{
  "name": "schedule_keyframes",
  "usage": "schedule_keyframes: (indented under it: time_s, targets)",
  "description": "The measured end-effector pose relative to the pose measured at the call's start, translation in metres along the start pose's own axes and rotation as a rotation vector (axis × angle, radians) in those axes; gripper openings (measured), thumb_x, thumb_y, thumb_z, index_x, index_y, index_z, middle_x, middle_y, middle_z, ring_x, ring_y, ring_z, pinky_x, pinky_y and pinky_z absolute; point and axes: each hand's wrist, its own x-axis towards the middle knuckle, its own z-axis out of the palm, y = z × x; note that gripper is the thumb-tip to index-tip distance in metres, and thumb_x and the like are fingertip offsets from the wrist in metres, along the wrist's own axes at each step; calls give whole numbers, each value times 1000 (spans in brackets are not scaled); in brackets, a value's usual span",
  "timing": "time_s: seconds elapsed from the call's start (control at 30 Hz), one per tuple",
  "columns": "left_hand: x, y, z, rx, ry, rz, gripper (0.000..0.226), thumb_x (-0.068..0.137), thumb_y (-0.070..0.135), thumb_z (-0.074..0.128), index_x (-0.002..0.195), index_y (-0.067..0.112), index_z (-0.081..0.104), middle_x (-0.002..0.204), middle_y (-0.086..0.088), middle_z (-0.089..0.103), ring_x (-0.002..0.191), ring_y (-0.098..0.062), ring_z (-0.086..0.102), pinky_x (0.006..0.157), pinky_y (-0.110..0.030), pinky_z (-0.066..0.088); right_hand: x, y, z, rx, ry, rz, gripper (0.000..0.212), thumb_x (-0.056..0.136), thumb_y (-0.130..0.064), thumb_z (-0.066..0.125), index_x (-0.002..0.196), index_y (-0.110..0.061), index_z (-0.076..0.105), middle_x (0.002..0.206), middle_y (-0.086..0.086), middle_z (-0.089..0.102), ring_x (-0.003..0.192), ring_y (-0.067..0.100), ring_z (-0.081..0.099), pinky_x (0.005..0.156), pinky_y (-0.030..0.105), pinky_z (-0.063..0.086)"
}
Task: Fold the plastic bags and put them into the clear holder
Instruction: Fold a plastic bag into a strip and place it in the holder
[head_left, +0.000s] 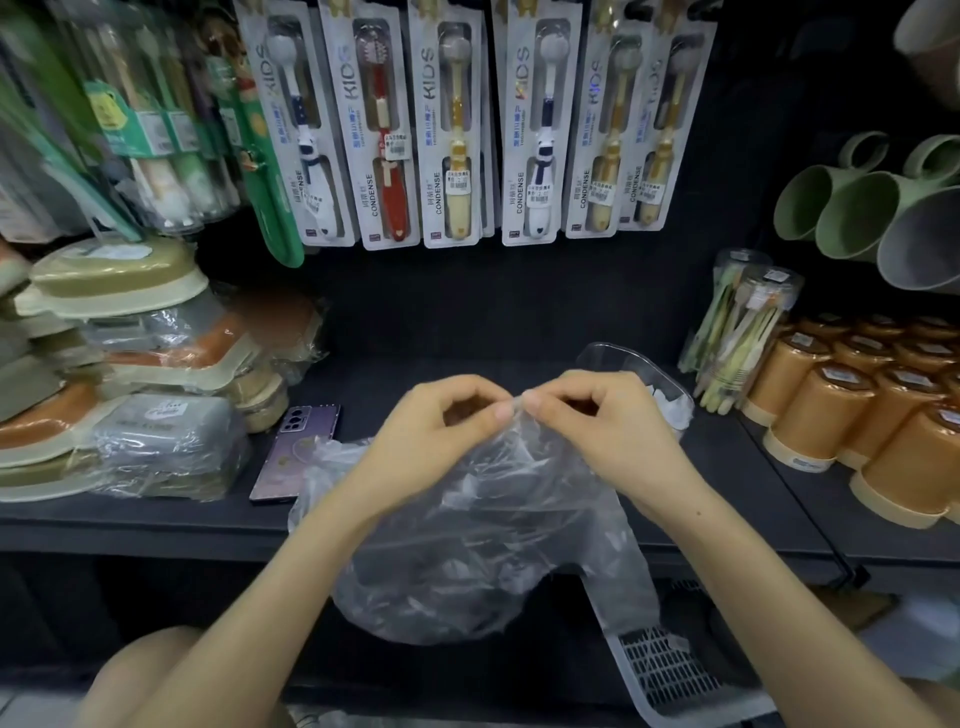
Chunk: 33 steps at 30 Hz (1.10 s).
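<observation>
Beneath hanging toothbrushes (384, 130) the dark shelf (374, 374) lay before us. Our left hand (431, 441) and right hand (597, 426) met above it, fingers of both pinching the top edge of the plastic bag (483, 519), which drooped past the shelf front. The clear holder (623, 358) stood just behind our right hand.

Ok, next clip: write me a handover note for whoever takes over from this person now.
The left hand pinches the top edge of the clear plastic bag. The right hand pinches the same edge beside it. The bag hangs crumpled over the front edge of the shelf, not yet folded. The clear holder stands on the shelf behind the right hand, something pale inside. Left to do: fold this bag, put it in the holder.
</observation>
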Motion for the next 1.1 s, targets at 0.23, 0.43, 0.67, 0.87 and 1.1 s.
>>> schedule_keyframes:
  time_s: [0.23, 0.43, 0.67, 0.87, 1.1]
  targets:
    - [3, -17, 14, -145, 152, -29, 11, 87, 13, 68, 79, 21, 68, 73, 12, 66, 71, -4, 58, 70, -21, 45, -17, 19, -4, 127, 85, 35, 25, 82, -43, 65, 105, -31, 67, 85, -13, 68, 77, -1, 59, 73, 12, 45]
    - [2, -30, -1, -492, 347, -119, 19, 87, 5, 62, 75, 20, 63, 65, 11, 56, 60, -2, 49, 61, -15, 40, -50, 55, -7, 86, 106, 1, 59, 69, -52, 69, 123, -37, 48, 113, -23, 54, 112, 2, 52, 92, 11, 38]
    - [-3, -46, -24, -817, 469, -254, 9, 80, 22, 66, 71, 21, 63, 76, -1, 53, 76, -16, 49, 85, -37, 38, -52, 73, 7, 63, 93, 105, 23, 70, -42, 77, 90, -44, 66, 90, -13, 68, 95, 8, 60, 87, 26, 44]
    - [-8, -55, -55, -1062, 606, -283, 14, 84, 14, 60, 72, 19, 64, 76, 3, 67, 77, -13, 65, 93, -32, 49, -40, 79, 0, 138, 22, 132, 20, 75, -10, 79, 76, -29, 74, 75, -4, 69, 74, 4, 62, 74, 16, 48]
    - [-13, -84, -88, -738, 732, -430, 14, 95, 18, 56, 82, 16, 61, 69, 3, 62, 62, -10, 58, 67, -21, 49, -32, 93, -29, 90, -31, 153, 15, 75, -33, 69, 83, -21, 73, 69, -6, 68, 70, 9, 60, 69, 19, 49]
